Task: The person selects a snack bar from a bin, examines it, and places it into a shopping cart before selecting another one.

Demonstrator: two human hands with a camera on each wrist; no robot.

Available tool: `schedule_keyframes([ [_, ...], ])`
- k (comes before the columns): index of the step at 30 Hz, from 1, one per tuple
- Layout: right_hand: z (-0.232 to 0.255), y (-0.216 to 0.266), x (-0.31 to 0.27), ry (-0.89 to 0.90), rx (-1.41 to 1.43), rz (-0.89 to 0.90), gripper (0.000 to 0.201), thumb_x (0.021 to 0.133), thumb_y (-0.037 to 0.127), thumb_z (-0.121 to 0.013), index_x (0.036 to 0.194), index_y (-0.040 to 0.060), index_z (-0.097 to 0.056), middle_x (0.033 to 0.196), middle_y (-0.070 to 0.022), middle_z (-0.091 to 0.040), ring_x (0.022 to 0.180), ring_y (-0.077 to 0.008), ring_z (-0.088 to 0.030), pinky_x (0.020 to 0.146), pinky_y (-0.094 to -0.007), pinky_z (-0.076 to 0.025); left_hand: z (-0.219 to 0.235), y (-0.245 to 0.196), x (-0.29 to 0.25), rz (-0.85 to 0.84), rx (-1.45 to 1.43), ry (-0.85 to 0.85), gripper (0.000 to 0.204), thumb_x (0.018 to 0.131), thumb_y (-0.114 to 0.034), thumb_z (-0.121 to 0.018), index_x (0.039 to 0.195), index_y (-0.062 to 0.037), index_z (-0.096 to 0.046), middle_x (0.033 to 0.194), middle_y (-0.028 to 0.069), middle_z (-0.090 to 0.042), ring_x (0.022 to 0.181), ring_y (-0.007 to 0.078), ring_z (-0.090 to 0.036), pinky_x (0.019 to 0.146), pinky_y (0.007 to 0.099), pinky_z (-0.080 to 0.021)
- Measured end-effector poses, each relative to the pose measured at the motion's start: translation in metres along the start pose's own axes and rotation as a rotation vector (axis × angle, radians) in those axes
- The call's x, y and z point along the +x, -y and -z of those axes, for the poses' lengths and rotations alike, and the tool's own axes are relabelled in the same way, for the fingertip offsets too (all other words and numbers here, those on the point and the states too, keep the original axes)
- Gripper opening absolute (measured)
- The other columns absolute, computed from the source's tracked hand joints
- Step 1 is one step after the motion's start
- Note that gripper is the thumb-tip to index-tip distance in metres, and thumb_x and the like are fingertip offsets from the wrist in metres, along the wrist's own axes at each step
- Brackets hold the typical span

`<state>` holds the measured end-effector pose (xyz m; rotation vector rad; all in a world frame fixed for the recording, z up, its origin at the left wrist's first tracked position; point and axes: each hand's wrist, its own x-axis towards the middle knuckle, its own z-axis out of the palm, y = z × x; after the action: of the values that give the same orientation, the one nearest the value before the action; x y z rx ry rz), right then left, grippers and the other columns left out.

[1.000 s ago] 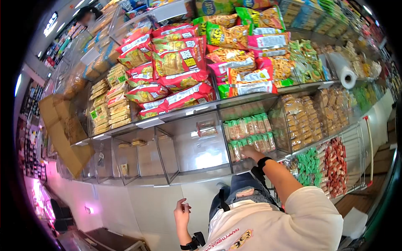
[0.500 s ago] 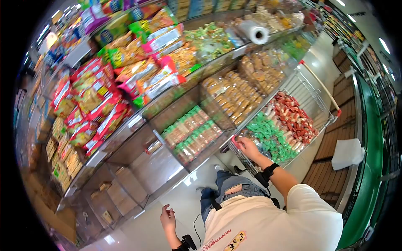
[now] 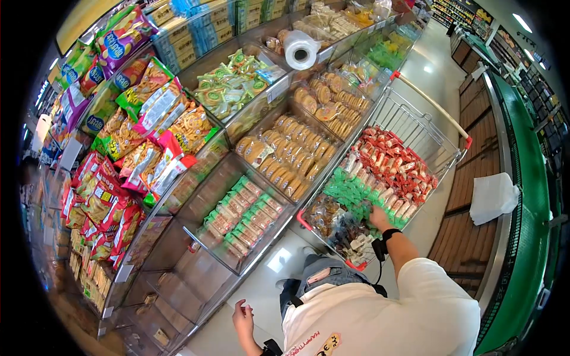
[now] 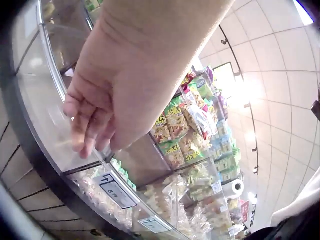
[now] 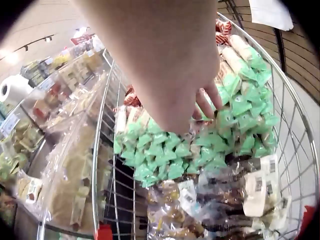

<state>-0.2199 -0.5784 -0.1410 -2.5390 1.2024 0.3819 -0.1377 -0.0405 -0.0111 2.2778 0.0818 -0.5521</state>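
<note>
My right hand (image 3: pixel 380 218) is down in the shopping cart (image 3: pixel 428 124), over snack packets with green twisted ends (image 3: pixel 350 193). In the right wrist view its bent fingers (image 5: pixel 214 96) reach in among the green ends (image 5: pixel 150 150); the thumb side is mostly hidden, and I cannot tell whether a packet is pinched. Packets with red-and-white ends (image 3: pixel 392 157) lie beyond, toward the cart's handle. Nearer me are clear bags with brown contents (image 5: pixel 170 215). My left hand (image 3: pixel 243 317) hangs beside the body, fingers loosely bent, holding nothing.
Left of the cart runs a shelf of clear bins, one with green-ended packets (image 3: pixel 243 216), another with round wrapped biscuits (image 3: pixel 291 154). A roll of plastic bags (image 3: pixel 300 50) stands above. Slatted wooden shelving (image 3: pixel 469 237) with a white bag stack (image 3: pixel 494 199) lies right.
My right hand has gone from the bin of green-ended packets to the cart's near rim, then into the cart. The view has swung right. The left hand still hangs at my side.
</note>
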Motion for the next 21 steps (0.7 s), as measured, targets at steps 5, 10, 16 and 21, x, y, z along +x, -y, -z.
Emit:
schedule_keyframes([
  [5, 0.046, -0.005, 0.027, -0.226, -0.12, -0.137, 0.029, 0.069, 0.004, -0.05, 0.098, 0.002, -0.047, 0.101, -0.0141, -0.045, 0.093, -0.0302, -0.045, 0.073, -0.0387, -0.042, -0.011, -0.019, -0.005, 0.029, -0.007, -0.04, 0.021, 0.077, -0.009, -0.046, 0.098, -0.0035, -0.047, 0.064, 0.0091, -0.055, 0.053, 0.0144, -0.053, 0.05, 0.0257, -0.043],
  [10, 0.058, -0.021, 0.065, -0.023, -0.197, 0.061, 0.037, 0.069, -0.002, -0.047, 0.105, 0.0087, -0.046, 0.11, -0.0117, -0.039, 0.098, -0.0278, -0.042, 0.074, -0.0391, -0.042, -0.014, -0.031, -0.014, 0.073, 0.029, -0.068, 0.02, 0.078, -0.006, -0.045, 0.098, -0.0031, -0.047, 0.064, 0.0092, -0.055, 0.052, 0.0128, -0.052, 0.049, 0.0238, -0.042],
  [16, 0.043, -0.037, 0.093, -0.015, -0.459, 0.362, 0.04, 0.067, 0.003, -0.047, 0.106, 0.0127, -0.048, 0.107, -0.0081, -0.045, 0.097, -0.0254, -0.042, 0.077, -0.0362, -0.039, -0.015, -0.048, -0.018, 0.107, 0.046, -0.083, 0.02, 0.077, -0.008, -0.046, 0.097, -0.0033, -0.048, 0.065, 0.0091, -0.055, 0.054, 0.015, -0.054, 0.052, 0.026, -0.043],
  [21, 0.044, -0.038, 0.098, -0.051, -0.447, 0.499, 0.038, 0.066, 0.006, -0.049, 0.103, 0.0141, -0.051, 0.1, -0.0061, -0.049, 0.097, -0.0239, -0.042, 0.078, -0.0336, -0.037, -0.02, -0.061, -0.016, 0.112, 0.073, -0.072, 0.02, 0.078, -0.009, -0.046, 0.097, -0.0038, -0.048, 0.065, 0.0096, -0.056, 0.055, 0.0154, -0.054, 0.053, 0.0264, -0.043],
])
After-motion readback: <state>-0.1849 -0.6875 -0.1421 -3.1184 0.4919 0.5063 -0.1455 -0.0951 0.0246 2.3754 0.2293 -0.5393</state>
